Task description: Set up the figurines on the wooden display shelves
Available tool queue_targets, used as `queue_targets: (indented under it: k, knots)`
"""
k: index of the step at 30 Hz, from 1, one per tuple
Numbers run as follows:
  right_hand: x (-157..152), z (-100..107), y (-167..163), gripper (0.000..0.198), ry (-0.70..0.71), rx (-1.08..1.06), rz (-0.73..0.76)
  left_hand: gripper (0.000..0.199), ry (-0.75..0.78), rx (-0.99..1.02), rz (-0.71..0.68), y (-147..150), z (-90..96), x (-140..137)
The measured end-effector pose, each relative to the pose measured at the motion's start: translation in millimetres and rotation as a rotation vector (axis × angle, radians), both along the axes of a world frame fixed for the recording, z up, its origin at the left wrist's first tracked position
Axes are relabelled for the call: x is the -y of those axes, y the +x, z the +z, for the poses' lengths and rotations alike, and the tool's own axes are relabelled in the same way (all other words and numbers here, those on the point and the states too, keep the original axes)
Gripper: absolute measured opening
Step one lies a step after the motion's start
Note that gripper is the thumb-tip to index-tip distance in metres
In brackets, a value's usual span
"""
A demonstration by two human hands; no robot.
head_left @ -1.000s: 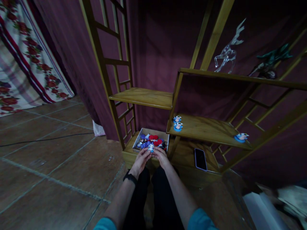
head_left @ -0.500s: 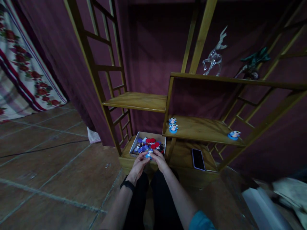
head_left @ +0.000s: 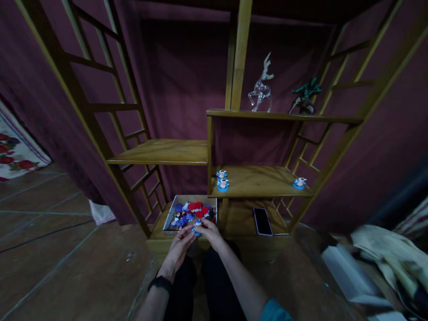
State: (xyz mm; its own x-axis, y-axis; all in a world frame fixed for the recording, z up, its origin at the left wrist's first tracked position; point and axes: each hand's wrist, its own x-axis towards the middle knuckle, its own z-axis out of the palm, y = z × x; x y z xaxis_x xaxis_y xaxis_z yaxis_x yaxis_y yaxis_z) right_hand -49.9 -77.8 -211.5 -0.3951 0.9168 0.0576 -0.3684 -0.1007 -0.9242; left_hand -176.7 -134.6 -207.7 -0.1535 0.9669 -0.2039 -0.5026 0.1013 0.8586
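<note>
Between the fingertips of my left hand (head_left: pixel 181 246) and my right hand (head_left: pixel 209 232) is a small blue-and-white figurine (head_left: pixel 197 226). Both hands are closed on it, just in front of a shallow white box (head_left: pixel 169 214). Inside the box lie several small figures (head_left: pixel 185 218) in blue, purple, red and black. On the middle shelf (head_left: pixel 257 180), two white figurines on blue bases (head_left: pixel 223 184) stand at the left end. A similar figurine (head_left: pixel 299 183) stands near the shelf's right end.
A phone (head_left: pixel 262 221) lies on the bottom shelf, right of the box. Above stand a clear glass deer (head_left: pixel 261 87) and a dark green figure (head_left: pixel 306 96). A bare wooden shelf board (head_left: pixel 160 151) overhangs the box. On the floor at right are a white box (head_left: pixel 351 272) and cloth (head_left: pixel 384 249).
The view has turned to the right, so the shelves and hands appear further left. Both hands still hold the figurine in front of the box.
</note>
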Motion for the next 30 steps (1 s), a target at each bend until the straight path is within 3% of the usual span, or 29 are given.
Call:
queue_targets:
  k: [11,14,19,25,30]
  knots:
    - [20.1,21.5,27.9,0.037,-0.018,-0.027,-0.101,0.035,-0.077,-0.002,-0.015,-2.0,-0.4,-9.5]
    - [29.5,42.9,48.8,0.035,-0.018,0.014,-0.112,0.035,-0.104,0.02,-0.015,-5.5,-4.5,-12.5]
    - [30.8,102.5,107.3,0.026,0.15,0.052,-0.133,0.035,-0.112,0.05,-0.007,-10.2,-5.3,-14.2]
    - [-15.0,162.7,174.2,0.038,0.314,0.124,-0.389,0.035,-0.115,0.055,0.018,-13.2,-3.2,-14.9]
    - [-68.7,176.5,199.6,0.039,0.25,0.131,-0.487,0.035,-0.123,0.069,0.041,-14.6,-4.3,-15.8]
